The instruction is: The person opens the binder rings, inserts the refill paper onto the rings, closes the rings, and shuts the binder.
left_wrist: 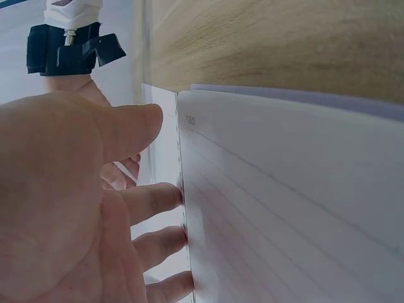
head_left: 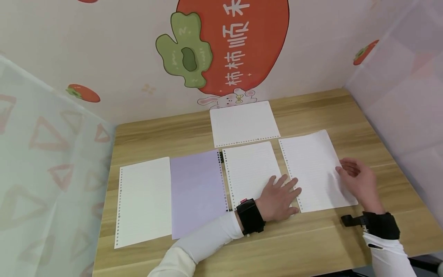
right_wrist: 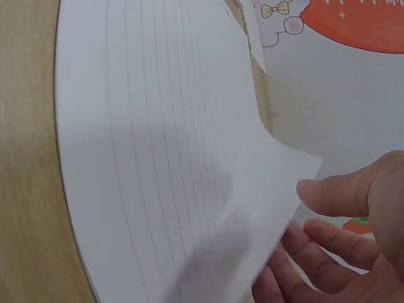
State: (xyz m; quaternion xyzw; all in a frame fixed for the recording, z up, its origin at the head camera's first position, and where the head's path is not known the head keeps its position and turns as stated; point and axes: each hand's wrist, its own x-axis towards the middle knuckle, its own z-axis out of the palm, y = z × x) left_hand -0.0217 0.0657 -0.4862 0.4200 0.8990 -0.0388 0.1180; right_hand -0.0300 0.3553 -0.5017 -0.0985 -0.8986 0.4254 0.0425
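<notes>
A white stack of lined, hole-punched loose-leaf paper (head_left: pixel 311 165) lies at the right of the table. My right hand (head_left: pixel 361 182) pinches its right edge, thumb over the top and fingers behind; that corner bends upward in the right wrist view. Across the punched left edge spreads my left hand (head_left: pixel 277 200), fingers straight and resting on the sheet. Its palm lies over the lower corner of a second lined sheet (head_left: pixel 250 165), which it partly hides. In the left wrist view, the fingertips (left_wrist: pixel 165 196) meet the seam between the two papers.
Left of the second lined sheet lies a purple notebook cover (head_left: pixel 197 192), with dark ring parts at its right edge. A white punched sheet (head_left: pixel 145 204) is beside it. Another punched sheet (head_left: pixel 242 123) lies sideways at the back, near the printed wall (head_left: pixel 311 77).
</notes>
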